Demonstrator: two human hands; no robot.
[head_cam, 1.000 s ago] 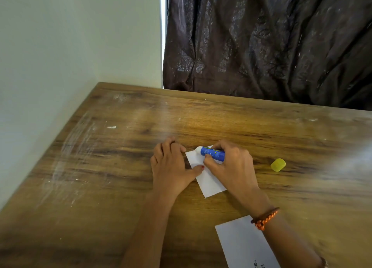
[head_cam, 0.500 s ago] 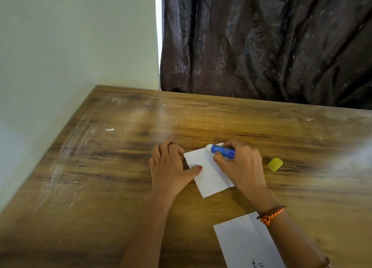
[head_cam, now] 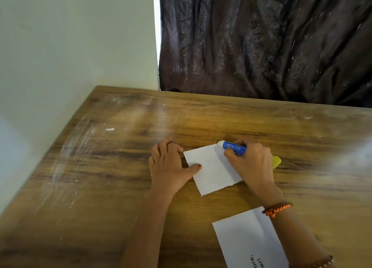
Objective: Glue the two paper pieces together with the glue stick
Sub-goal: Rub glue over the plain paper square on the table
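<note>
A small white paper piece (head_cam: 213,169) lies flat on the wooden table (head_cam: 104,167). My left hand (head_cam: 169,167) rests flat on the table, its thumb pressing the paper's left edge. My right hand (head_cam: 251,163) grips a blue glue stick (head_cam: 233,146), tilted, with its white tip touching the paper's far right corner. A second white paper piece (head_cam: 245,241) with printed text lies near the front edge, partly under my right forearm.
The yellow glue cap (head_cam: 276,161) lies on the table just right of my right hand, partly hidden by it. A pale wall (head_cam: 60,46) borders the table's left side, and a dark curtain (head_cam: 261,42) hangs behind the far edge.
My right hand has slid the glue stick to the right along the paper's far edge, from the left corner to the right corner. My left hand stayed in place.
</note>
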